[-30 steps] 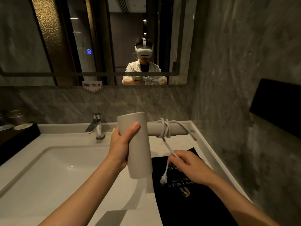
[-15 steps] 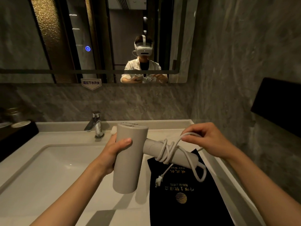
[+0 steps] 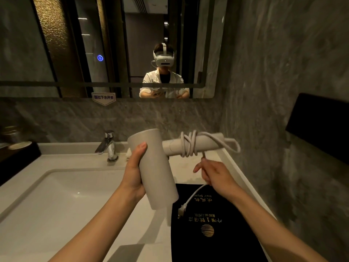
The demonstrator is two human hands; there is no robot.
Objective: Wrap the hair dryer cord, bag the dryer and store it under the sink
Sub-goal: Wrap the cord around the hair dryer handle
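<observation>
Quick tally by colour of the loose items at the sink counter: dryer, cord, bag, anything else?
Beige: 1, the matte cylindrical hair dryer, in the left hand.
White: 1, its round cord, coiled round the handle, free end in the right hand.
Black: 1, the flat fabric bag with gold print.
Total: 3.

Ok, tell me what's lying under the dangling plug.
Under the plug lies the black hair dryer bag, flat on the counter, gold lettering showing. The right hand holds the cord above it. The counter beneath the bag is covered.
</observation>
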